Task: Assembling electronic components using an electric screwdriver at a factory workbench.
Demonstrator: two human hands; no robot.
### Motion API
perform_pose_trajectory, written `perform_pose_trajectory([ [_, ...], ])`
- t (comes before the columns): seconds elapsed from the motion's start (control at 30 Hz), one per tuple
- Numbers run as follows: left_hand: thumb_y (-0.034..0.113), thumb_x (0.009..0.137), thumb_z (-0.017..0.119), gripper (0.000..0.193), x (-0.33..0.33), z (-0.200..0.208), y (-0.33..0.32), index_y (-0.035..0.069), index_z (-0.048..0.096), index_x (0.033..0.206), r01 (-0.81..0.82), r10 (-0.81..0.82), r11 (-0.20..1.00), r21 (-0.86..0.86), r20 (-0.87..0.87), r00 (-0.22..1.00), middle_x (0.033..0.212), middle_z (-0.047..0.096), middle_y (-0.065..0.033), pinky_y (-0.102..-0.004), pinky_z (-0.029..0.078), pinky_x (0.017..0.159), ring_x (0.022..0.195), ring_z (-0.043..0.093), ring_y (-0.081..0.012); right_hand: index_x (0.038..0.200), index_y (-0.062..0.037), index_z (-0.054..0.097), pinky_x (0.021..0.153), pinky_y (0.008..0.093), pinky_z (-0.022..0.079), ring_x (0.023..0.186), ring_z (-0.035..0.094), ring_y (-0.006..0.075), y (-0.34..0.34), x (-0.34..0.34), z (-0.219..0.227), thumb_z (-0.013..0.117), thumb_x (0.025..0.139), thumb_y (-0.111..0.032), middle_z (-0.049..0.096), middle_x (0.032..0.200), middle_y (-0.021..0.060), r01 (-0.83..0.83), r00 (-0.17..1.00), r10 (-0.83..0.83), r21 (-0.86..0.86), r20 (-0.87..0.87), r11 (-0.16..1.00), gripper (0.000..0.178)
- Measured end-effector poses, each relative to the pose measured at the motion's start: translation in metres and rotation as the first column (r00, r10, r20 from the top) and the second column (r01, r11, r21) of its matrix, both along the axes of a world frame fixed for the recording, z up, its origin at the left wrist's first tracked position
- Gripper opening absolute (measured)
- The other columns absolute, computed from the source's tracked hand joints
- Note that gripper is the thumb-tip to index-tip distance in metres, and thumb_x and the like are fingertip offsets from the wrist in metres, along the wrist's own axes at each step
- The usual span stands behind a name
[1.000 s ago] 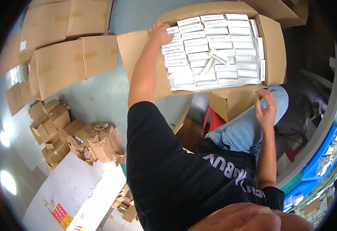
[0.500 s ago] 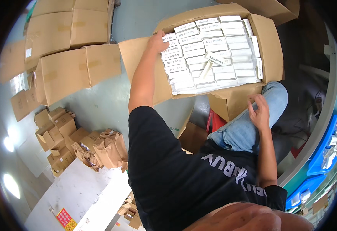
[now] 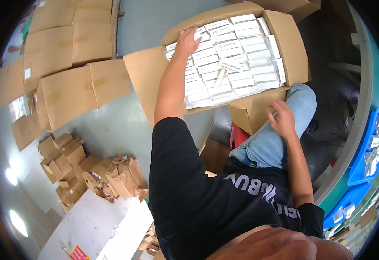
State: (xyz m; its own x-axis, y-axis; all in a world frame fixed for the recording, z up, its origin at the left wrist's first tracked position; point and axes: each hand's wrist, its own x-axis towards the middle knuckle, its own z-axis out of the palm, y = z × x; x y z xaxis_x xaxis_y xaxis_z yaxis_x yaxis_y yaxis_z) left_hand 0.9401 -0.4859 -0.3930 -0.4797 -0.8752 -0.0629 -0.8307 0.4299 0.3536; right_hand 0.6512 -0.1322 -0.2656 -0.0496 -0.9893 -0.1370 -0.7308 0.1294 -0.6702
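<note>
A large open cardboard carton (image 3: pixel 287 45) stands in front of me, packed with rows of small white boxes (image 3: pixel 226 44). Over the boxes at the carton's far left lies my left hand (image 3: pixel 186 42), fingers apart, the tips touching box tops; no box is seen lifted in it. One loose white box (image 3: pixel 230 65) rests askew on the packed rows, beside a narrow pale strip (image 3: pixel 220 78). My right hand (image 3: pixel 281 118) is above my thigh near the carton's front flap (image 3: pixel 259 113), loosely bent with fingers apart and holding nothing I can see.
Large closed cartons (image 3: pixel 70 93) are stacked on the left. Smaller cartons (image 3: pixel 68 149) and brown paper bags (image 3: pixel 126 175) lie behind a white tabletop (image 3: pixel 85 221). To the right, blue bins (image 3: pixel 367 151) with small parts line a curved bench edge (image 3: pixel 345 173).
My left hand has moved from the carton's left rim inward over the white boxes. The view has shifted slightly; my right hand stays near my thigh.
</note>
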Motion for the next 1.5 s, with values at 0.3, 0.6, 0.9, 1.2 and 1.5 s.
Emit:
perform_pose_trajectory([
  [0.3,0.038,0.07,0.084,0.075,-0.027,0.022,-0.003,0.006,0.057,0.132,0.011,-0.043,0.99,0.138,0.229,0.972,0.132,0.056,-0.0146,-0.0417,0.041,0.109,0.127,0.048,-0.0324,0.101,-0.0042,0.066,0.079,0.0436,0.051,0.092,0.062,0.0366,0.003,0.001,0.004,0.067,0.081,-0.011,0.064,0.095,0.0159,0.057,0.998,-0.056,-0.027,0.03,0.998,0.021],
  [0.6,0.036,0.067,0.084,0.07,-0.014,0.058,0.061,0.0,0.059,0.123,-0.139,0.108,0.969,-0.207,-0.156,0.982,0.118,0.059,-0.0152,-0.0435,0.045,0.098,0.112,0.052,-0.0343,0.1,-0.0035,0.065,0.078,0.042,0.051,0.091,0.061,0.0367,0.01,-0.004,-0.004,0.067,0.082,-0.011,0.063,0.094,0.016,0.026,1.0,-0.026,0.0,0.016,1.0,0.02],
  [0.9,0.034,0.07,0.082,0.074,-0.059,0.031,0.15,0.003,0.054,0.131,0.128,-0.128,0.99,-0.053,0.0,0.992,0.124,0.053,-0.0146,-0.0464,0.042,0.098,0.117,0.048,-0.0346,0.104,-0.0053,0.066,0.079,0.0438,0.051,0.09,0.062,0.0362,0.016,-0.005,-0.011,0.064,0.084,-0.014,0.062,0.093,0.0159,0.017,0.999,-0.015,-0.064,0.029,0.998,0.022],
  [1.2,0.031,0.075,0.08,0.077,-0.033,0.004,0.149,0.003,0.046,0.139,0.14,-0.158,0.974,-0.18,-0.091,0.983,0.129,0.049,-0.0171,-0.0467,0.037,0.104,0.12,0.046,-0.0353,0.099,-0.004,0.066,0.077,0.0404,0.052,0.089,0.063,0.0345,0.013,-0.006,-0.008,0.065,0.084,-0.012,0.064,0.094,0.0141,0.046,0.997,-0.041,-0.072,0.071,0.996,0.017],
  [1.5,0.018,0.073,0.078,0.061,-0.042,0.01,0.15,0.005,0.056,0.129,-0.063,0.07,0.997,0.035,-0.264,0.962,0.118,0.052,-0.0152,-0.0416,0.046,0.098,0.113,0.053,-0.0346,0.103,-0.0053,0.066,0.079,0.0439,0.052,0.091,0.063,0.0359,0.015,-0.007,-0.008,0.064,0.085,-0.015,0.064,0.094,0.0143,0.043,0.996,-0.039,-0.058,0.078,0.997,0.02],
])
